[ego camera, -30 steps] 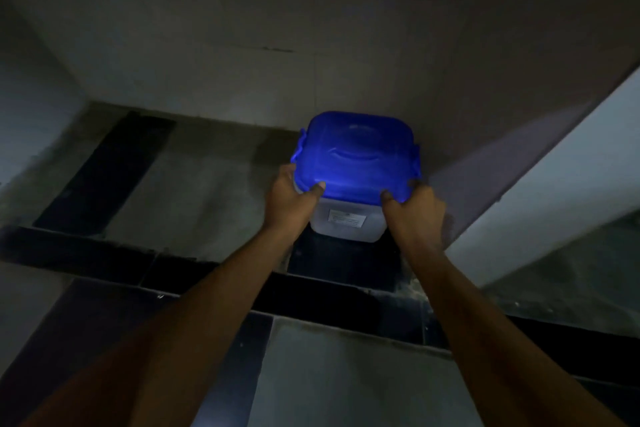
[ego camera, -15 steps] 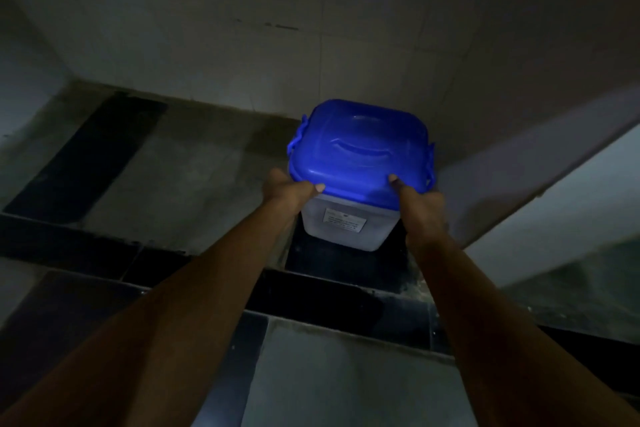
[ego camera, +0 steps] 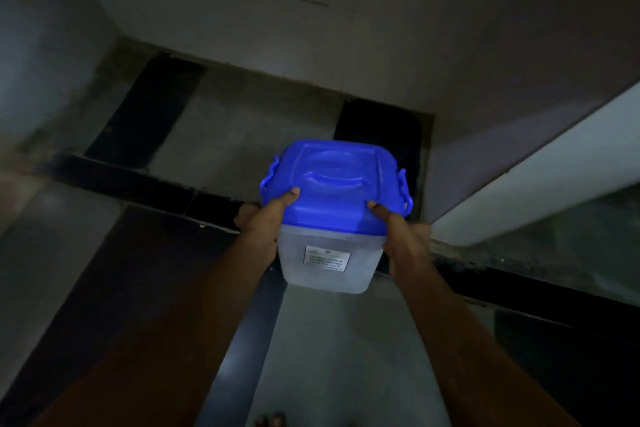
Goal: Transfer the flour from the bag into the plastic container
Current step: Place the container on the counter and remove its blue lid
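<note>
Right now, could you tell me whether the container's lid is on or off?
On: the blue lid covers the plastic container fully, both held by the left hand and right hand.

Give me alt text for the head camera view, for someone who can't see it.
Two bare hands, left hand and right hand, hold a translucent square plastic container with a closed blue snap-on lid above a dim floor of grey and black tiles. No flour bag is visible.
</note>
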